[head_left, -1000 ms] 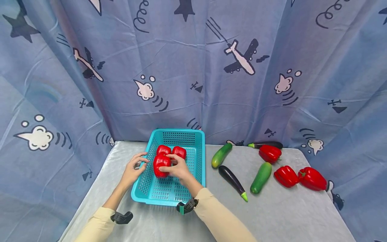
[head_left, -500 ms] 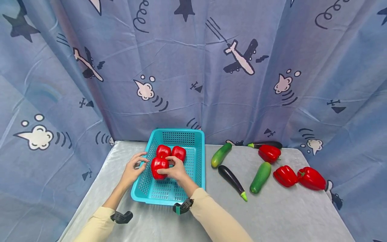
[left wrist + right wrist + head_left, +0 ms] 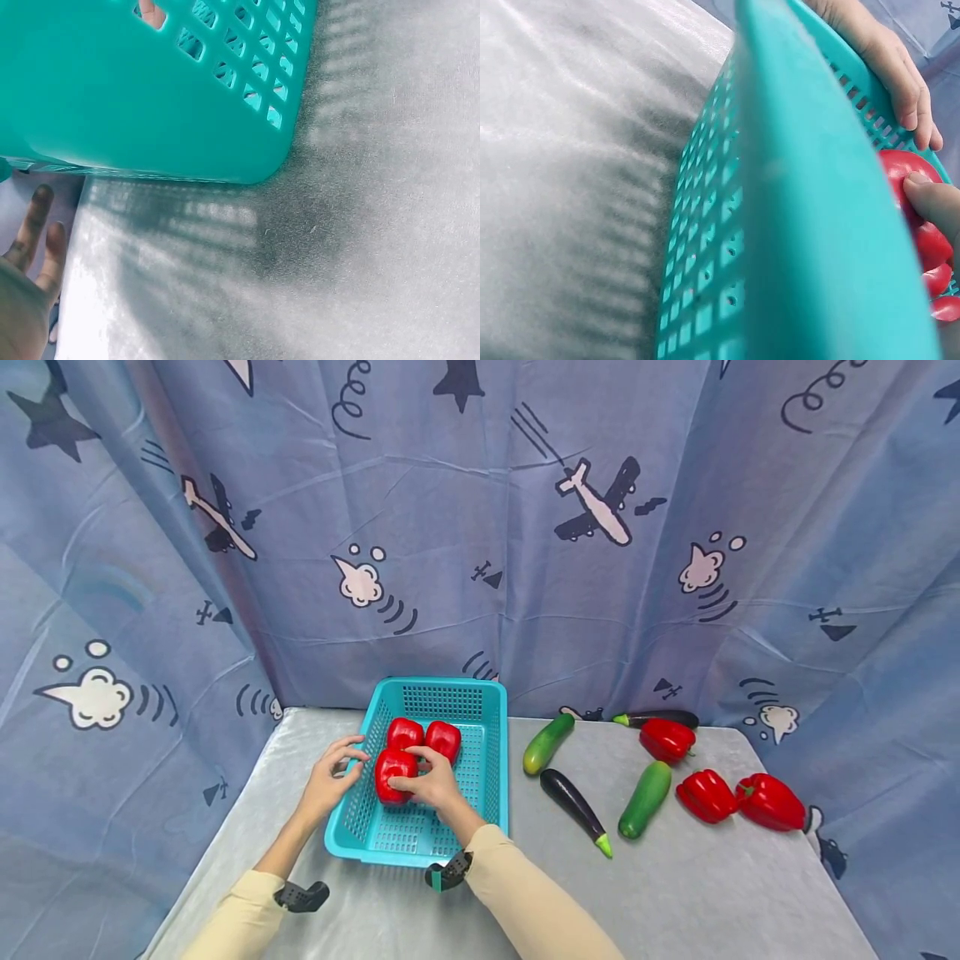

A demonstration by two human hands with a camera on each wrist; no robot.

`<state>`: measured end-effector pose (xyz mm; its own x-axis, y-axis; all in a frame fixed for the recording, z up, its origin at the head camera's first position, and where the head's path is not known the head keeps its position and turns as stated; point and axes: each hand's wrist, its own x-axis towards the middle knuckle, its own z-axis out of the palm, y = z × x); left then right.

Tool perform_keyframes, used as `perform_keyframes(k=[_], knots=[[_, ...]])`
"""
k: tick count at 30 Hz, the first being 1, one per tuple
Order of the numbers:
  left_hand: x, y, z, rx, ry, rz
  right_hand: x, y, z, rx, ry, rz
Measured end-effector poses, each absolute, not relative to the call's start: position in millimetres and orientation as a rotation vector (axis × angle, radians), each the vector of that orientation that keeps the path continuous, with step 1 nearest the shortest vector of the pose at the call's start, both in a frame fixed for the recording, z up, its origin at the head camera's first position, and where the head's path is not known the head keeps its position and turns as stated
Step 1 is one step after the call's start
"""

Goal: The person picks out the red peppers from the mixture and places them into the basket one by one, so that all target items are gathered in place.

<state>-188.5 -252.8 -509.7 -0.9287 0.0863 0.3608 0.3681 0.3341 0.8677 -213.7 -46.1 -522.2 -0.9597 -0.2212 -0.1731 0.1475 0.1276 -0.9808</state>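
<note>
Inside a turquoise plastic basket point(image 3: 495, 702), my right hand point(image 3: 437, 787) holds a red bell pepper point(image 3: 392, 764), thumb on its near side and fingers on its far side. Two more red bell peppers, one at back left point(image 3: 405, 732) and one at back right point(image 3: 445, 739), lie just behind it. My left hand point(image 3: 330, 781) is at the basket's left rim with its fingers spread and loosely bent. In the right wrist view, the left fingers point(image 3: 906, 97) reach over that rim. The left wrist view shows the basket's outer wall point(image 3: 135, 105) close up.
Right of the basket lie a yellow-green cucumber point(image 3: 549, 744), a green cucumber point(image 3: 645, 800) and an eggplant point(image 3: 573, 806). Another eggplant point(image 3: 671, 717) lies at the back edge. Red bell peppers point(image 3: 667, 741) point(image 3: 707, 797) point(image 3: 771, 802) lie farther right. A patterned curtain point(image 3: 450, 610) hangs behind the table.
My right hand has moved slightly left with the bell pepper, bringing it nearer the basket's left wall. The back-right pepper shows more fully. My left hand has barely moved.
</note>
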Motion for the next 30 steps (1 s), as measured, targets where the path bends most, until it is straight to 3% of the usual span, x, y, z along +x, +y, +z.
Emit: perform_keyframes(k=[30], knots=[[-189, -255, -510, -0.415, -2.357, -1.631, -214, -59, -534, -0.02, 2.207, -1.778]])
